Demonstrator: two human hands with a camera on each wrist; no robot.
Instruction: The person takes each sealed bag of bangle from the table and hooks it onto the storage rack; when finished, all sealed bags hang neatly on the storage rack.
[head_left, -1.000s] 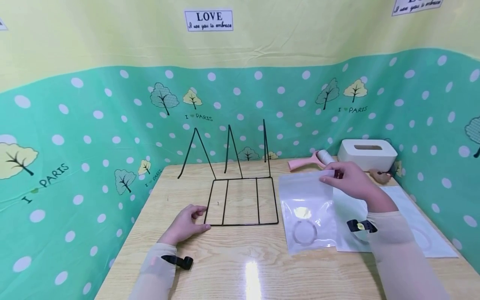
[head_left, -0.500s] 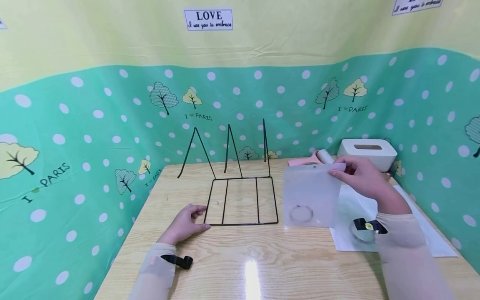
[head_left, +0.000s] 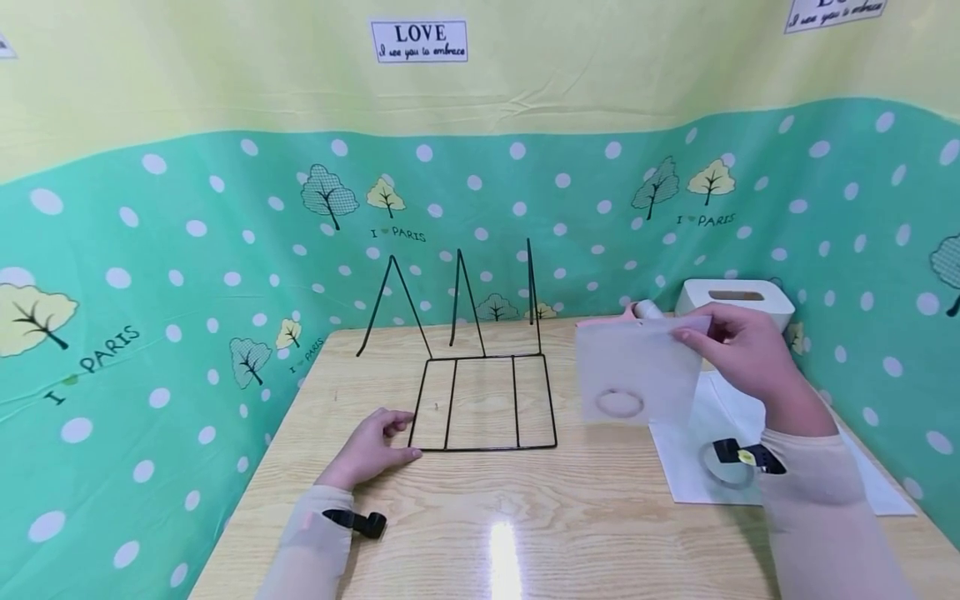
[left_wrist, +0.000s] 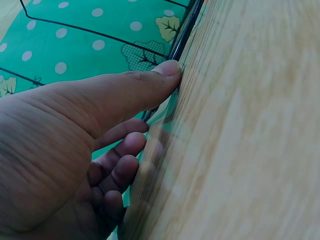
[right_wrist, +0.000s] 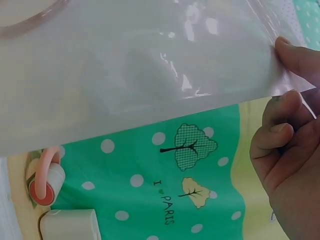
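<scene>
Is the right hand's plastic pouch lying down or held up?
Held up: the right hand pinches the plastic pouch near one corner, and it partly hides the lint roller behind.

in the head view i get a bright, evenly lit scene, with a white glare streak on the wooden table (head_left: 435, 533) near the lower edge. a soft shadow falls beside the right sleeve (head_left: 817, 508). the patterned curtain (head_left: 487, 192) behind reads clearly to me. my left wrist view is dimmer: the left hand (left_wrist: 65, 145) is shaded and the wood grain looks soft. in my right wrist view, white highlights glint on the plastic bag (right_wrist: 125, 75), whose surface looks hazy.
</scene>
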